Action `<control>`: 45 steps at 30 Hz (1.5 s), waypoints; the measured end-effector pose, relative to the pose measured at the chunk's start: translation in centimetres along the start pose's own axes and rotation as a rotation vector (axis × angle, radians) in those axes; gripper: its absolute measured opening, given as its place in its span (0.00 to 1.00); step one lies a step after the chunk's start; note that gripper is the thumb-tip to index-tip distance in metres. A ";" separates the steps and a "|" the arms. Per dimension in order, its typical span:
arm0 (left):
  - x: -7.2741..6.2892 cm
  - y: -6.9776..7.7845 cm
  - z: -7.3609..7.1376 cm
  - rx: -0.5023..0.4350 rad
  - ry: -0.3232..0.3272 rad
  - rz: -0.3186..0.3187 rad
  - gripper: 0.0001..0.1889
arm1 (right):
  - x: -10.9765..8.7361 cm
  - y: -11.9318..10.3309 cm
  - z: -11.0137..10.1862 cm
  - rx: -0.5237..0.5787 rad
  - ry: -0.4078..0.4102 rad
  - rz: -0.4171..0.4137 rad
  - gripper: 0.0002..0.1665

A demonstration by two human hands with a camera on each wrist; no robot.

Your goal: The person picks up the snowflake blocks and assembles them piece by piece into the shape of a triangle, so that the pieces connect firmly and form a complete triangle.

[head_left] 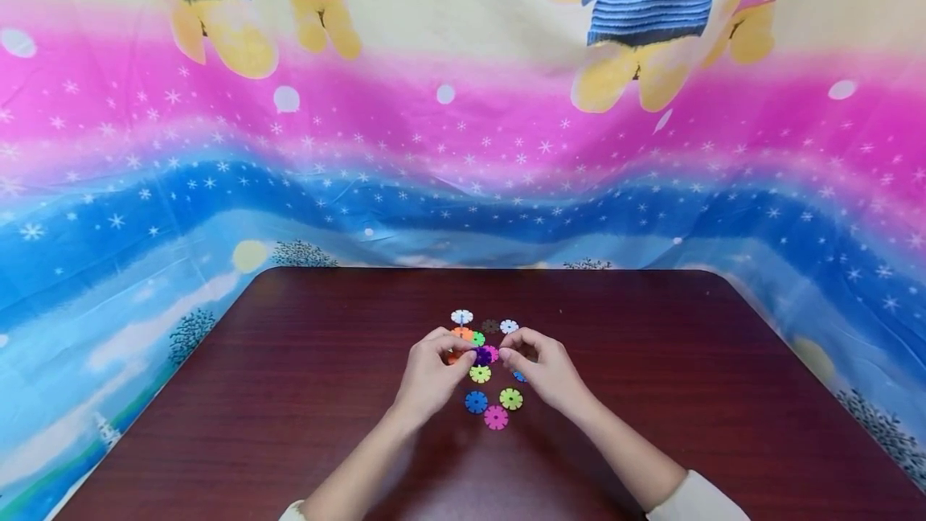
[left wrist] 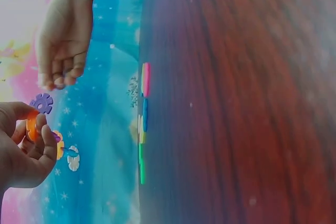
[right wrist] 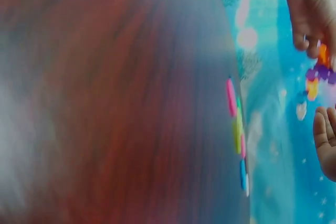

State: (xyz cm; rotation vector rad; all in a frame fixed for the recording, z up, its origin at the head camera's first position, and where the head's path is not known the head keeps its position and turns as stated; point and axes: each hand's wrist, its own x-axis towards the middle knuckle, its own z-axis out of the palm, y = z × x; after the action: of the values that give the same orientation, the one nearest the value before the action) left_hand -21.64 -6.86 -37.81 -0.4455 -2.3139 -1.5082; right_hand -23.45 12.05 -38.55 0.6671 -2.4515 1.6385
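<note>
Between the fingers and thumb of my left hand [head_left: 432, 372] is a joined piece of notched plastic discs. In the left wrist view, its orange disc [left wrist: 32, 127] sits in the grip, a purple disc [left wrist: 43, 104] sticks out, and a white disc [left wrist: 74, 159] hangs at the far end. My right hand [head_left: 546, 368] is close by on the right, its fingers bent. Both wrist views show a gap between the right fingers and the purple disc, with nothing visible in that hand. The left fingers partly cover the joined piece.
Loose notched discs lie on the dark wooden table [head_left: 289, 424] under and around the hands, among them a blue disc [head_left: 476, 402], a magenta disc [head_left: 496, 418] and a yellow-green disc [head_left: 510, 399]. A printed cloth [head_left: 463, 151] hangs behind the table.
</note>
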 end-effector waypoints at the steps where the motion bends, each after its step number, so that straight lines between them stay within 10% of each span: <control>1: 0.0 -0.1 -0.1 -0.002 0.009 -0.004 0.02 | 0.3 0.6 -0.1 -0.017 -0.001 0.009 0.05; 15: 0.0 0.0 -1.1 -0.031 0.059 -0.038 0.03 | 3.7 5.0 -1.4 -0.431 -0.124 0.193 0.03; 30: 0.2 -0.1 -1.3 -0.072 0.087 -0.047 0.03 | 3.7 5.8 -1.7 -0.513 -0.305 0.229 0.15; 45: 0.3 0.0 -1.1 -0.088 0.089 -0.039 0.02 | 3.1 5.5 -1.4 -0.564 -0.217 0.221 0.10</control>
State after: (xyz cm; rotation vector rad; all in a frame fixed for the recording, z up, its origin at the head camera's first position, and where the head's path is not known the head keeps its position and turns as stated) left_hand -21.76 -7.88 -37.30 -0.3498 -2.2069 -1.6196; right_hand -28.71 14.19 -41.61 0.5192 -3.0325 0.8698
